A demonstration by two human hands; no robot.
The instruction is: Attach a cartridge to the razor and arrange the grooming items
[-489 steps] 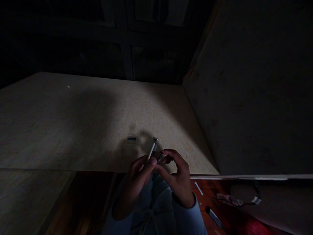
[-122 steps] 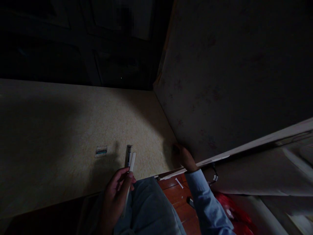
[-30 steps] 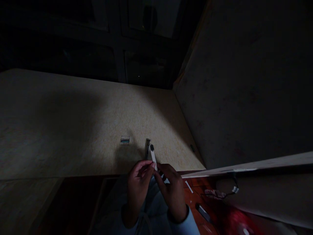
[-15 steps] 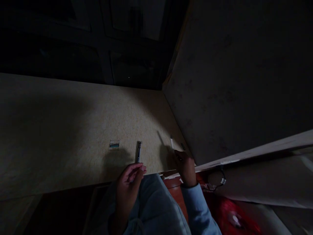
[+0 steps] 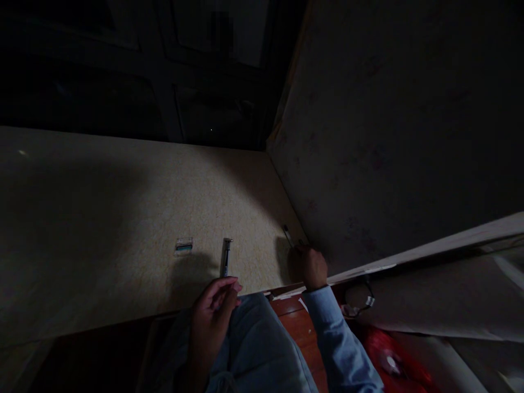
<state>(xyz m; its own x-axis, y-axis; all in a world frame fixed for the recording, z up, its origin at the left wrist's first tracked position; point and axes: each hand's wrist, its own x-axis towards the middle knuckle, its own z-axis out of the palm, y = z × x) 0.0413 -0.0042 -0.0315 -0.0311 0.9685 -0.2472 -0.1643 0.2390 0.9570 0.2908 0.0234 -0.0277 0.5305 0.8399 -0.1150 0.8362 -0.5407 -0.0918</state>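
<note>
Head view: slim, dark-tipped stick (image 5: 289,236) at eleven o'clock from right hand (image 5: 310,266), fingers hidden, grip impossible to tell; left hand (image 5: 216,305) loosely curled, shiny narrow tool (image 5: 226,257) at twelve on speckled worktop (image 5: 213,202).

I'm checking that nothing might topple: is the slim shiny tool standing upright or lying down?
Lying down: the slim shiny tool rests lengthwise along the tabletop, just beyond the left hand.
</note>
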